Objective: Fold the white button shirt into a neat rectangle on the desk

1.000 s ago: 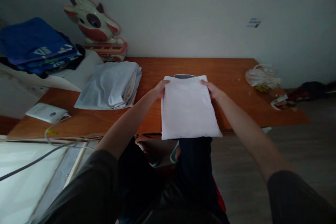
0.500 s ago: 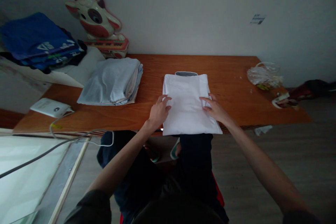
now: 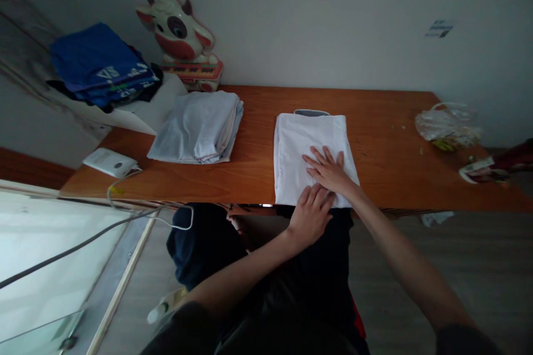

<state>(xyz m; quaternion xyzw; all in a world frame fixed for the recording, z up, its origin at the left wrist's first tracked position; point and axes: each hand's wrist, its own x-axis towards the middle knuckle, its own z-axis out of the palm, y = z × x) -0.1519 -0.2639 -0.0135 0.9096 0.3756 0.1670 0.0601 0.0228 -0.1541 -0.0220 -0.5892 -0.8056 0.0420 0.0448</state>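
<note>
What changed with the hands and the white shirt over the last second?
Both hands left the far corners of the folded white shirt and came to its near end: right hand lies flat on it, left hand at its near edge. The shirt, the grey folded pile and the table stayed put.

White lettering marks the blue folded garment [image 3: 100,64] left of the cow figure [image 3: 177,25], too blurred to read.
</note>
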